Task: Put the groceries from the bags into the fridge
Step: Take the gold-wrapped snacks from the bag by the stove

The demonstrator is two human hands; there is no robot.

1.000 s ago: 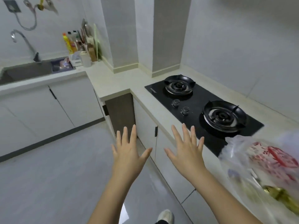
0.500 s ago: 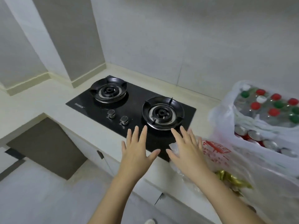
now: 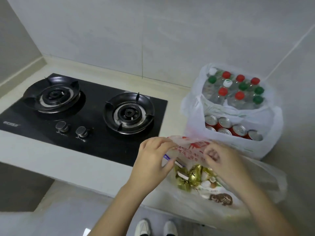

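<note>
Half a second ago my palms were spread flat over the hob (image 3: 95,147); now both are on the near bag (image 3: 190,148). My left hand (image 3: 153,160) pinches its left rim and my right hand (image 3: 223,160), slightly blurred, pinches the right rim. The step is opening the mouth: pull the rims apart evenly, since thin plastic tears. Gold-wrapped sweets (image 3: 192,176) sit inside, on the worktop (image 3: 76,160). The far bag (image 3: 194,116), holding bottles (image 3: 238,87) and cans (image 3: 228,126), is just behind.

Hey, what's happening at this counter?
A person is unpacking groceries. Their left hand and right hand grip the rim of the nearest plastic bag, opening it over gold-wrapped snacks. Behind it, white bags hold red cans and capped bottles, beside the gas hob. No fridge is in view.
</note>
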